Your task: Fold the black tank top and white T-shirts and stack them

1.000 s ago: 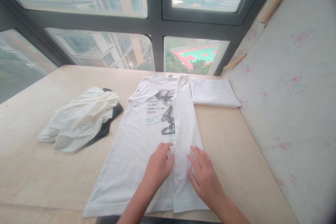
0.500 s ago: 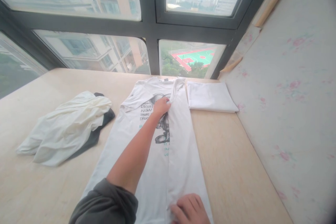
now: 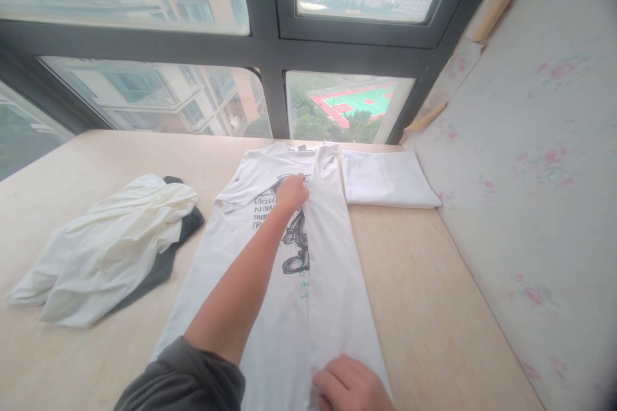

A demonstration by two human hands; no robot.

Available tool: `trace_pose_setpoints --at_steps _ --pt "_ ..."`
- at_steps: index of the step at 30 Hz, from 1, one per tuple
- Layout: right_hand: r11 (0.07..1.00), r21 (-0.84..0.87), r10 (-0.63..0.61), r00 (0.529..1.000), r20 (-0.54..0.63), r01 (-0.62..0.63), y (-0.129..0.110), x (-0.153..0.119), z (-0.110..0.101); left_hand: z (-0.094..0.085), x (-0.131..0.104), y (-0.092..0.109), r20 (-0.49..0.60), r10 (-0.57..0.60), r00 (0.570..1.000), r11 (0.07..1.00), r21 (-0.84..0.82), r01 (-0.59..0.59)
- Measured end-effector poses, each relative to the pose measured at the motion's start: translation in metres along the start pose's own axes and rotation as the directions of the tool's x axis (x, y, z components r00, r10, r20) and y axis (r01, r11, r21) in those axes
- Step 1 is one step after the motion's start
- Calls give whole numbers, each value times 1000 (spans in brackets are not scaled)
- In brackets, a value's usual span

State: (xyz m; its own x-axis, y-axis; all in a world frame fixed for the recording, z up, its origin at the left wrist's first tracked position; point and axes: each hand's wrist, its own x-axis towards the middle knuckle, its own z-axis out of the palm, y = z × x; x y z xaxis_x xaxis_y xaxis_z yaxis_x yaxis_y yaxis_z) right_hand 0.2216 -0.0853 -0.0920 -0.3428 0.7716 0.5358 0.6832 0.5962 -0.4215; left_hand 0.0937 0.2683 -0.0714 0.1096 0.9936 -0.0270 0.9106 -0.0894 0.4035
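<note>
Table point(image 3: 424, 289): our left hand point(image 3: 292, 194), right hand point(image 3: 355, 386) are curling fingers on shirt point(image 3: 337, 289), grip unclear; uneven pulling could skew it.

Pictured are one left hand point(image 3: 292, 193) and one right hand point(image 3: 354, 385) — two in all — with one printed white T-shirt point(image 3: 337, 276), one folded white cloth point(image 3: 388, 178) and one crumpled cream-and-dark heap of fabric point(image 3: 108, 247). Also seen: one wooden tabletop point(image 3: 414, 282), five window panes point(image 3: 159, 96), one sports court point(image 3: 361, 103).
</note>
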Motion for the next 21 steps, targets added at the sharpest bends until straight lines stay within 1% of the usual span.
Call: trace_pose_setpoints --at_steps 2,4,7,9,12,15,18,21 --pt "998 61 22 999 29 -24 12 22 -7 1 19 5 -18 20 1000 1000 10 -20" --pt "998 61 23 999 26 -24 23 46 -10 3 45 12 -41 42 998 999 7 -42" --pt "1000 -19 -24 1000 6 24 39 71 -3 7 92 24 -77 79 994 997 -15 -81" --pt "994 -73 -78 997 -11 77 49 78 5 10 124 31 -82 98 992 994 -37 -102" --pt "979 -162 -132 990 -47 123 69 75 13 16 167 41 -49 113 992 991 -68 -116" --pt "961 -254 -120 991 -50 104 89 63 14 23 198 47 24 142 990 986 -89 -140" --pt "949 -305 -104 994 -44 86 100 45 19 26 219 45 81 173 982 981 -103 -164" --pt "950 -311 -46 998 -43 30 99 27 31 22 230 32 73 162 984 982 -113 -153"
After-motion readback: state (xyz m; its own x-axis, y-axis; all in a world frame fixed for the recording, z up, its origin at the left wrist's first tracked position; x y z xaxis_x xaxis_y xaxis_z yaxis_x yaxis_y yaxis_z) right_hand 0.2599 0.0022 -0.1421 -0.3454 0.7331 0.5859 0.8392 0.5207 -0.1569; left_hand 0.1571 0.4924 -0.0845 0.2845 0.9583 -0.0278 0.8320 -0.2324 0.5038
